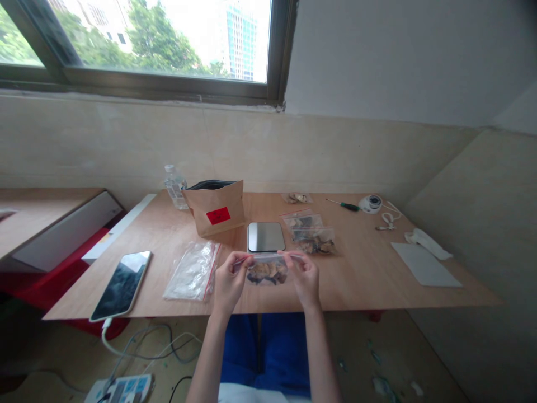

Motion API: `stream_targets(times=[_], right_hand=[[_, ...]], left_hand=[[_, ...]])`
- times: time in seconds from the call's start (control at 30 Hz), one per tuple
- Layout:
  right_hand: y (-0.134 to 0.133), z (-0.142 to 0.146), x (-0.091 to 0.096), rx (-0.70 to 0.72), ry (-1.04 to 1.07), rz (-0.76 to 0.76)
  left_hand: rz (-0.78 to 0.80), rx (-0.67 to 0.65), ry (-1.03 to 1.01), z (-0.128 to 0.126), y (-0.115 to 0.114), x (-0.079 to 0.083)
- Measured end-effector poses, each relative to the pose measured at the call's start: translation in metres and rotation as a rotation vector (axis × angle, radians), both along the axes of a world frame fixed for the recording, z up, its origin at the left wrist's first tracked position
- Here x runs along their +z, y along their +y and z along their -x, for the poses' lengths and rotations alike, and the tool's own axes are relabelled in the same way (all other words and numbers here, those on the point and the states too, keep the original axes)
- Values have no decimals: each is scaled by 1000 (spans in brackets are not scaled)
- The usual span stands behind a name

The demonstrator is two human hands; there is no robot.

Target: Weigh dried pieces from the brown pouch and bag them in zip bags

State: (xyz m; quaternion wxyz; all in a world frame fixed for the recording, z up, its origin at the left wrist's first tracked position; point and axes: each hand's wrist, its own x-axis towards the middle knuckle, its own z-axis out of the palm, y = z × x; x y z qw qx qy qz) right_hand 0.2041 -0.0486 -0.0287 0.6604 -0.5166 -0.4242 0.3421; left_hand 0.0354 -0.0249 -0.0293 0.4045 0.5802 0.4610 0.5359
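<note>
A small clear zip bag [267, 272] holding brown dried slices hangs just above the front part of the wooden table [380, 280], in front of the person's chest. The left hand [229, 282] and the right hand [305, 278] hold its top corners, each with the fingers pressed together against the thumb and clamped on the zip edge. Just behind the bag sits a flat digital scale [265, 237] with a dark top. To the right of the scale, two more zip bags of dried slices [309, 233] lie overlapping, and a further small bag [296, 197] lies near the table's back edge. To the left, a crumpled clear plastic bag [192, 271] with a red-edged seal lies flat, and behind it stands a brown paper bag [216, 208] with a red label, beside a water bottle [175, 187]. A smartphone [121, 285] lies at the left front corner, its white cable [126, 350] trailing off the edge. Far right are a green-handled screwdriver [344, 205] and a grey sheet [423, 264].
</note>
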Motion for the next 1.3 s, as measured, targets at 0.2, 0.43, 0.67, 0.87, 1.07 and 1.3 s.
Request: stream_targets(times=[0.2,0.43,0.67,0.87,1.07,1.3], right_hand=[[0,-3,-5,30,85,-2],[2,-8,-13,32,55,33],[3,-4,-10,134,67,65],[4,-2,-11,95,51,82],[6,-2,-13,38,9,70],[4,1,-12,-1,-21,33]], left_hand=[[60,-44,-43,-2,-1,6],[117,-92,-97,-3,1,0],[109,-91,-64,-3,3,-7],[91,-89,-77,-6,0,-6],[94,-86,-93,-9,0,-2],[66,-37,-61,-9,-1,-2]])
